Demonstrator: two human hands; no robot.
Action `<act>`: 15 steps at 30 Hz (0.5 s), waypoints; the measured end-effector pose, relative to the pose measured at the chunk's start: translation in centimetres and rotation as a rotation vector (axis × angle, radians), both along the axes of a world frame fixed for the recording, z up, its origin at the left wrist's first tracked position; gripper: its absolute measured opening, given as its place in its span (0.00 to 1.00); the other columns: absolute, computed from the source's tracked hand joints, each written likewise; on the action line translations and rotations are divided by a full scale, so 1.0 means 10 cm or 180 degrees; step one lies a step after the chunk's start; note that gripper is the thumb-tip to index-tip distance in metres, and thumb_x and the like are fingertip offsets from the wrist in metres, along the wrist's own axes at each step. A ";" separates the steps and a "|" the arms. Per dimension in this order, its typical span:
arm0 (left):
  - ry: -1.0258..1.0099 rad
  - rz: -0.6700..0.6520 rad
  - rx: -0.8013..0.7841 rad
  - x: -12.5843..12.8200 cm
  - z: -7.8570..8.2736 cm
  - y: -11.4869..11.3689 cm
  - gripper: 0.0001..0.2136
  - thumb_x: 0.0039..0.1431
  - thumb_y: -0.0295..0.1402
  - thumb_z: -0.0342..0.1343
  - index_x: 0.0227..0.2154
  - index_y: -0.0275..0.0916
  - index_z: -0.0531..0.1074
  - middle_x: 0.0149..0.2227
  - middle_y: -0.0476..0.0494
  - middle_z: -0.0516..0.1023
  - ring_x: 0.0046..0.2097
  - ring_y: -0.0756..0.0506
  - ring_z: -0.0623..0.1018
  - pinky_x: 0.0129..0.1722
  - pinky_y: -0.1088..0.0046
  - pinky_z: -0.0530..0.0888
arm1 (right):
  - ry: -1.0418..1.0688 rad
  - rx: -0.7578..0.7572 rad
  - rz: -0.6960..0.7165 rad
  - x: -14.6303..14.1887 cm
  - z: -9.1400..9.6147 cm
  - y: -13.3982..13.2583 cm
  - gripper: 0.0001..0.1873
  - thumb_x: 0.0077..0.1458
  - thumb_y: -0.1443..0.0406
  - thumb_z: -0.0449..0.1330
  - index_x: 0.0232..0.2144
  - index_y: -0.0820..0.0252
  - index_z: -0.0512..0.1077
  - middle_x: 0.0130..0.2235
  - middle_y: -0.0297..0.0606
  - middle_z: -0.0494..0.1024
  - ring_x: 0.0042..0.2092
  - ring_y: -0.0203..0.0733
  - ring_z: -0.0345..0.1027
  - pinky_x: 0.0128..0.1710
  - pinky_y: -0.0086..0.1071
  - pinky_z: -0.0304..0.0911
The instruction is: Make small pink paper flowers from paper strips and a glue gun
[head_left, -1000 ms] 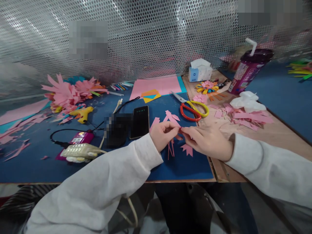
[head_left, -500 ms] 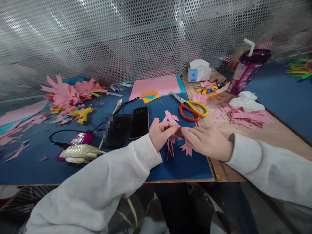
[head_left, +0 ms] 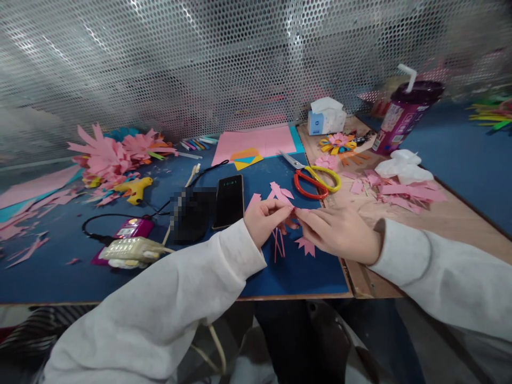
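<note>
Grip of left hand (head_left: 264, 220): narrow pinch, contents hidden; that of right hand (head_left: 340, 232): partly hidden, cannot tell. Notched pink paper piece (head_left: 306, 246) between, on blue bench (head_left: 320, 280); scissors (head_left: 300, 165) beyond.

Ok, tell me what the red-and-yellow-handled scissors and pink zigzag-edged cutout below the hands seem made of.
Scissors: metal blades, by the grey gleam; loop handles probably smooth plastic, from even, bright colour. Cutout: likely matt paper, crisply cut, without shine.
</note>
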State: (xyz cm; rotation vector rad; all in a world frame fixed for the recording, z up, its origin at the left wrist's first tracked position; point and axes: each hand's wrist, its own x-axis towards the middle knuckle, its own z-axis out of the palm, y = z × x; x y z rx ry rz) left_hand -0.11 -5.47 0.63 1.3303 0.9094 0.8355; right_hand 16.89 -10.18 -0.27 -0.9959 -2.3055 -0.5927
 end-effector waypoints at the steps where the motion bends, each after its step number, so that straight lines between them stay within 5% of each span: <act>1: 0.0010 -0.0007 0.0011 0.00 0.00 0.00 0.09 0.46 0.35 0.59 0.24 0.33 0.72 0.20 0.48 0.75 0.23 0.50 0.76 0.20 0.78 0.70 | 0.0274 -0.0137 -0.0035 -0.01 0.00 0.00 0.09 0.57 0.69 0.52 0.36 0.65 0.71 0.24 0.36 0.76 0.24 0.36 0.67 0.21 0.29 0.52; 7: 0.0053 -0.0041 -0.0011 0.00 0.02 -0.02 0.09 0.46 0.35 0.59 0.24 0.33 0.71 0.25 0.45 0.78 0.23 0.51 0.76 0.19 0.79 0.68 | 0.1642 -0.1257 0.0015 -0.04 0.02 0.02 0.07 0.55 0.69 0.52 0.34 0.61 0.71 0.21 0.31 0.73 0.20 0.30 0.64 0.22 0.25 0.57; 15: 0.0209 -0.0094 0.0185 0.01 0.03 -0.02 0.05 0.48 0.31 0.56 0.23 0.34 0.71 0.21 0.47 0.77 0.22 0.50 0.76 0.19 0.78 0.69 | 0.2481 -0.2821 -0.0134 -0.05 0.14 0.05 0.09 0.55 0.61 0.54 0.31 0.61 0.70 0.21 0.31 0.68 0.21 0.31 0.59 0.20 0.26 0.54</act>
